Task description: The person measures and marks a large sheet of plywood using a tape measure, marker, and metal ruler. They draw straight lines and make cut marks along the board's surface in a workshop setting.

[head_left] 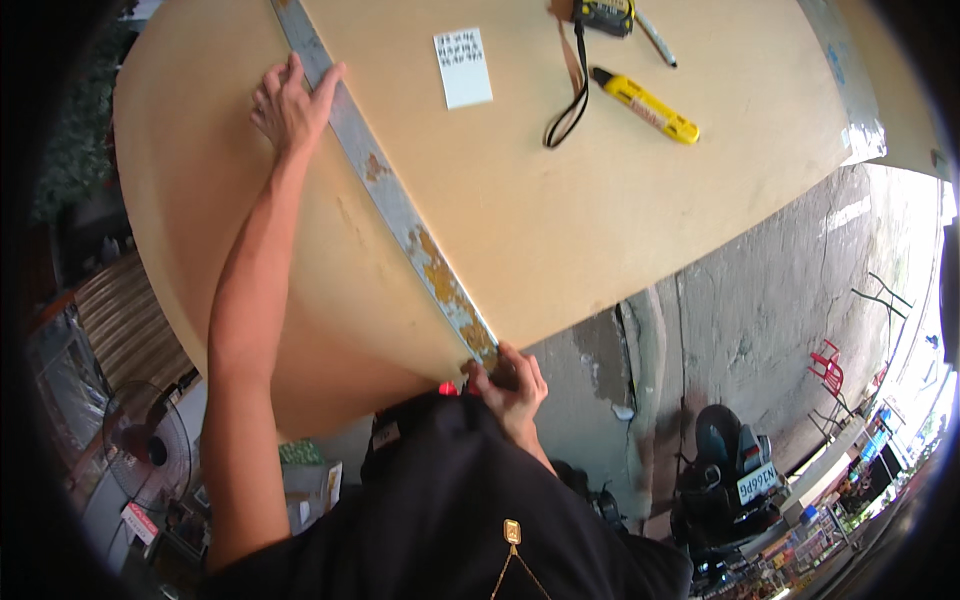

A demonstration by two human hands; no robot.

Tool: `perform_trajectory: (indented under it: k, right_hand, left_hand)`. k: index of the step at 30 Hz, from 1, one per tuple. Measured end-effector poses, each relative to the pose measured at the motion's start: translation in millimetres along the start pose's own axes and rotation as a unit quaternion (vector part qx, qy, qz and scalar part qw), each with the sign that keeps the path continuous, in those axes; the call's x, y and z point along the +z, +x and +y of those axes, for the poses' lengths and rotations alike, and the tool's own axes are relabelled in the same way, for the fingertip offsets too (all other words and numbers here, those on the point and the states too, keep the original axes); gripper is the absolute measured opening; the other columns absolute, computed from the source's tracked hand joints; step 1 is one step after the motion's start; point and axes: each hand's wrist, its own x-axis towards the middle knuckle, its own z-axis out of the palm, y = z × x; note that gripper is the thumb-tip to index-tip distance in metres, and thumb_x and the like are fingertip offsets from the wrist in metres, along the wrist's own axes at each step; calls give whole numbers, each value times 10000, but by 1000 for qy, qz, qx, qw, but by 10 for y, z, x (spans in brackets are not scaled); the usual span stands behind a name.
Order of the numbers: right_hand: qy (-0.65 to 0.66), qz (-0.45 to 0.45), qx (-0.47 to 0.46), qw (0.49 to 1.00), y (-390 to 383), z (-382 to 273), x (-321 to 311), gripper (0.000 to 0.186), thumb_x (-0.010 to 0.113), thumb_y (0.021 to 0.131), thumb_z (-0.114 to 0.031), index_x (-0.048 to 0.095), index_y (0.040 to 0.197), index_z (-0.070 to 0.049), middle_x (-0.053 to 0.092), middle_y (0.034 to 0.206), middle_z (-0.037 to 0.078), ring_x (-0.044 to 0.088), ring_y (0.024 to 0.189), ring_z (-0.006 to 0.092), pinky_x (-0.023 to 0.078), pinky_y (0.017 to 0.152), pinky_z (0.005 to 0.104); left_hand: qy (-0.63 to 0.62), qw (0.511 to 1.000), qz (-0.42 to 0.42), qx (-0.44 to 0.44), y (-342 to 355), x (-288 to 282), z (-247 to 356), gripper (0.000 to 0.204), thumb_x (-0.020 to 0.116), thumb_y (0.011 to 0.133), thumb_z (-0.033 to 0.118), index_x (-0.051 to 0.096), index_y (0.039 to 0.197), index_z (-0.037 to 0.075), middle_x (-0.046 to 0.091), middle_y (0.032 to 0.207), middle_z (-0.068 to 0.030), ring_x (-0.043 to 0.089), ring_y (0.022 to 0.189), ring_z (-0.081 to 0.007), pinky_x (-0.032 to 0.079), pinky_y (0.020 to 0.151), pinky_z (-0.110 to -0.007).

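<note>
A long grey metal straightedge (385, 190), worn and spotted with brown, lies slantwise across a large tan board (600, 210). Toward its far end, my left hand (293, 108) straddles the bar, thumb at one edge and index finger at the other, its remaining fingers curled beside it on the board. At the board's near edge, my right hand (515, 388) pinches the near end of the bar between thumb and fingers. A small red thing (447, 388) shows beside that hand, partly hidden.
Right of the bar lie a white note (463, 68), a yellow utility knife (648, 106), a tape measure (605, 14) with a black strap, and a marker (656, 38). Beyond the board are a fan (148, 445), a parked motorcycle (725, 480) and a red chair (828, 370).
</note>
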Motion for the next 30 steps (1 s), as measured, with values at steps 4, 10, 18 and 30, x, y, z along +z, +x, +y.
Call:
perform_trajectory:
  k: [4, 10, 18, 30]
  right_hand:
    - [11, -13, 36, 999, 16, -20, 6, 446, 861, 597, -116, 663, 980, -1, 655, 789, 103, 637, 653, 162, 515, 612, 257]
    - [14, -5, 28, 1000, 21, -17, 16, 452, 853, 593, -92, 659, 993, -8, 655, 802, 102, 651, 675, 170, 526, 626, 267]
    - [23, -9, 39, 999, 31, -30, 1, 434, 836, 603, -92, 661, 992, -14, 658, 806, 97, 658, 685, 186, 531, 634, 280]
    - [42, -16, 54, 998, 63, -25, -9, 425, 838, 587, -83, 661, 966, -9, 655, 764, 84, 634, 635, 151, 513, 602, 256]
  left_hand:
    - [18, 997, 68, 40, 11, 101, -36, 706, 561, 768, 681, 559, 1269, 184, 499, 1275, -80, 429, 1196, -327, 310, 978, -533]
    - [52, 998, -2, 27, 162, 261, -185, 871, 368, 773, 808, 412, 1417, 223, 378, 1426, -66, 338, 1290, -335, 208, 1032, -524]
    - [-7, 994, 79, 76, 90, 168, -85, 804, 669, 641, 617, 572, 1243, 93, 481, 1318, -165, 400, 1255, -355, 256, 1043, -547]
    - [-33, 980, 84, 179, 255, 288, -256, 506, 569, 833, 596, 602, 1062, 146, 601, 1107, -96, 552, 1039, -349, 450, 859, -445]
